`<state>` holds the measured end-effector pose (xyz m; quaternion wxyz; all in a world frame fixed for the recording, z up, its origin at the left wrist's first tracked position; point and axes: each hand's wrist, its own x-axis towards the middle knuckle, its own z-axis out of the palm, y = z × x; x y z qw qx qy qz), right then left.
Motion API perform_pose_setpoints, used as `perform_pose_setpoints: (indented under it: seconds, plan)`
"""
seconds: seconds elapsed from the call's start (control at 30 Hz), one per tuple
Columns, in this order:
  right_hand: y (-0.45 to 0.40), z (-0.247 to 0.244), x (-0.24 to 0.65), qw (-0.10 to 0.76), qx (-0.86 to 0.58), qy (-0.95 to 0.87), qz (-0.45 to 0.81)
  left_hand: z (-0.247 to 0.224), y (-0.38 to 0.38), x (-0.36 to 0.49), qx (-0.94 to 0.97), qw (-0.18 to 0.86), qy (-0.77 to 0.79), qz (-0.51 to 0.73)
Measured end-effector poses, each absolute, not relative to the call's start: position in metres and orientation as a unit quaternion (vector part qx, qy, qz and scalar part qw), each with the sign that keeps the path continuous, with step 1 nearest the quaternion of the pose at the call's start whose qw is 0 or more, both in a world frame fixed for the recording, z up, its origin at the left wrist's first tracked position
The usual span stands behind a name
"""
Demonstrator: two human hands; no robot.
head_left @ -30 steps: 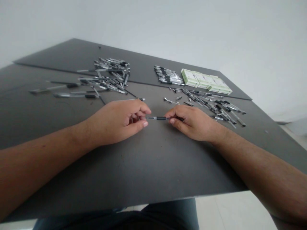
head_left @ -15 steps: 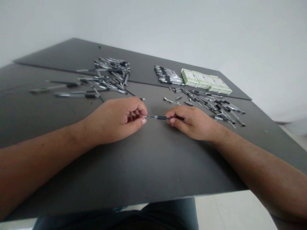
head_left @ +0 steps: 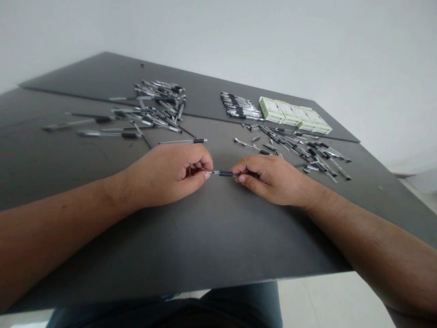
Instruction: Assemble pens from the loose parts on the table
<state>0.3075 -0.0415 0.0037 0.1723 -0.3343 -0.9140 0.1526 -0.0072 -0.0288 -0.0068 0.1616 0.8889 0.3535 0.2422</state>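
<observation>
Across the table [head_left: 211, 237] we see loose pens [head_left: 161, 99] and green-and-white boxes [head_left: 294, 115]. Nearer us, our left hand [head_left: 167, 174] and right hand [head_left: 278, 180] pinch a pen [head_left: 225, 173] between them, fingers [head_left: 205, 159] hiding its ends; its long axis runs crosswise, slim end toward the left hand.

The pen [head_left: 223, 173] pairs clear, shiny plastic with a matt, rubbery-looking grip [head_left: 226, 174]. The tabletop [head_left: 211, 241] looks smooth and dull. At two o'clock, the boxes [head_left: 292, 115] look like smooth card; at six, cloth trousers [head_left: 247, 303].
</observation>
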Motion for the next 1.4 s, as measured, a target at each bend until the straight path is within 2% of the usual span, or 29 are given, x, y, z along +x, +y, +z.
perform_pose_setpoints:
  seconds: [0.17, 0.4, 0.83, 1.0, 1.13, 1.33, 1.4]
  plan:
    - [-0.042, 0.003, 0.305, 0.183, -0.35, -0.902, 0.174, -0.01, -0.029, -0.007, 0.878, 0.195, 0.361, 0.247]
    - [-0.051, -0.002, 0.29, 0.24, -0.34, -0.864, 0.284, -0.005, -0.032, -0.003, 0.867, 0.269, 0.346, 0.236]
    - [-0.053, -0.006, 0.283, 0.232, -0.328, -0.859, 0.319, -0.015, -0.031, -0.006, 0.887, 0.236, 0.271, 0.291]
    - [-0.053, -0.005, 0.282, 0.235, -0.311, -0.868, 0.309, -0.021, -0.03, -0.009, 0.891, 0.221, 0.265, 0.296]
    - [-0.053, -0.002, 0.283, 0.248, -0.323, -0.867, 0.289, -0.026, -0.029, -0.012, 0.874, 0.224, 0.323, 0.284]
    - [-0.029, 0.003, 0.312, 0.314, -0.423, -0.837, 0.146, -0.02, -0.031, -0.009, 0.861, 0.24, 0.354, 0.276]
    - [-0.014, 0.002, 0.327, 0.302, -0.473, -0.821, 0.101, -0.016, -0.031, -0.007, 0.866, 0.229, 0.354, 0.269]
